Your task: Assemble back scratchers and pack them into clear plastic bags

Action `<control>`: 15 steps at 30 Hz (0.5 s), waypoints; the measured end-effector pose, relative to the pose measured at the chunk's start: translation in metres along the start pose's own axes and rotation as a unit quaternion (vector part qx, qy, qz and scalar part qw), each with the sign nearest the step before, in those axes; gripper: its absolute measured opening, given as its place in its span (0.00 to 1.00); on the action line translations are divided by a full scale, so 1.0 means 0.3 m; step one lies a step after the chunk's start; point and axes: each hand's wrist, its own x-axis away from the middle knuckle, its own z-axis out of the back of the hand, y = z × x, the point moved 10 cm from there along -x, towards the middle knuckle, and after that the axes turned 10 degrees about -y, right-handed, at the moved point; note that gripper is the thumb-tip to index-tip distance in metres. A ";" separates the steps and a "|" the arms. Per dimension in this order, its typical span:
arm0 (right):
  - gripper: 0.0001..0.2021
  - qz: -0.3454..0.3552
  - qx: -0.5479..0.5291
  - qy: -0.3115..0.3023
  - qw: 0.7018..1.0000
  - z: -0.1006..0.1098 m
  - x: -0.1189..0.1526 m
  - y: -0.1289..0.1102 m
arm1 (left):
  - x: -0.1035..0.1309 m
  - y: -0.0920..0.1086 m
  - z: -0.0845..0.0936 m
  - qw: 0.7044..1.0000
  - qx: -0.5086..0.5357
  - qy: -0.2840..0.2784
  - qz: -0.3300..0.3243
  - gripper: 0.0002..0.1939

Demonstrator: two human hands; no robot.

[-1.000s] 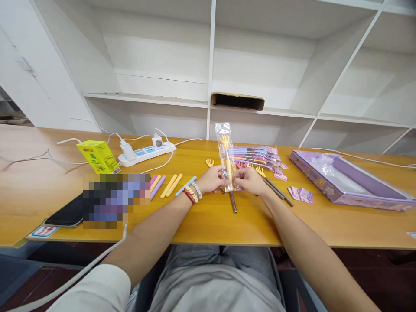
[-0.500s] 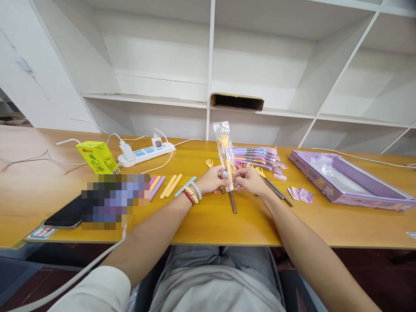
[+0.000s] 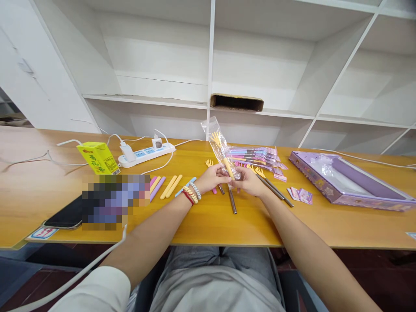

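Note:
A yellow back scratcher (image 3: pixel 227 167) with a hand-shaped head sits inside a clear plastic bag (image 3: pixel 209 125), tilted with its head up and to the left. My left hand (image 3: pixel 211 177) pinches the lower end of the bagged scratcher from the left. On the other side, my right hand (image 3: pixel 248 180) has its fingers closed on the same lower end. Loose scratchers with metal rods (image 3: pixel 274 188) lie on the table beside and beneath my hands. Behind my right hand is a stack of bagged scratchers (image 3: pixel 256 156) in several colours.
Coloured handle tubes (image 3: pixel 170 186) lie left of my hands. Farther left are a yellow drink carton (image 3: pixel 98 157), a power strip (image 3: pixel 146 154) with cables and a dark phone (image 3: pixel 63 212). To the right are small cards (image 3: pixel 300 195) and a purple box (image 3: pixel 341 193). White shelves (image 3: pixel 156 102) stand behind.
The bagged scratcher has tilted, its head swinging to the left. My right hand has turned, its fingers now around the lower end of the bag.

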 end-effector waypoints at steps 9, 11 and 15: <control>0.18 -0.027 -0.018 0.003 0.999 -0.007 -0.005 0.026 | 0.005 0.006 0.008 0.999 -0.040 0.033 0.012 0.23; 0.17 -0.030 -0.015 -0.013 0.999 -0.017 -0.006 0.027 | 0.005 0.005 0.013 0.997 -0.051 0.047 0.014 0.21; 0.16 -0.037 -0.005 -0.039 0.999 -0.030 -0.003 0.034 | 0.005 0.003 0.013 0.996 -0.058 0.061 0.014 0.21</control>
